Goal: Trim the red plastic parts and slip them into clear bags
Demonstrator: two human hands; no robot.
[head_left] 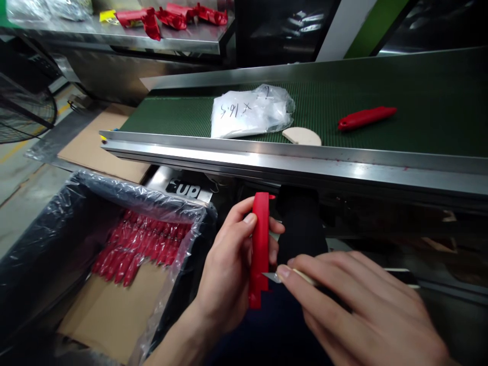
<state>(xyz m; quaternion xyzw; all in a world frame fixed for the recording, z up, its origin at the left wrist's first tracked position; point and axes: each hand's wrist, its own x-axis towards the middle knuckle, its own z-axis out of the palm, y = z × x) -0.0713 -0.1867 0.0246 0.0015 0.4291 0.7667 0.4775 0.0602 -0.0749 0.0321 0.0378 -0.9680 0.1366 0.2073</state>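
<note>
My left hand (229,264) grips a long red plastic part (260,249) and holds it upright below the conveyor's edge. My right hand (354,300) holds a small trimming knife (301,277) by its pale handle. The knife's metal tip touches the lower right side of the red part. Another red plastic part (366,117) lies on the green conveyor belt (419,101) at the right.
A cardboard box (114,315) lined with clear plastic sits at the lower left, holding several red parts (137,246) in rows. A clear plastic bag (249,112) and a pale disc (302,136) lie on the belt. More red parts (171,15) rest on a steel table behind.
</note>
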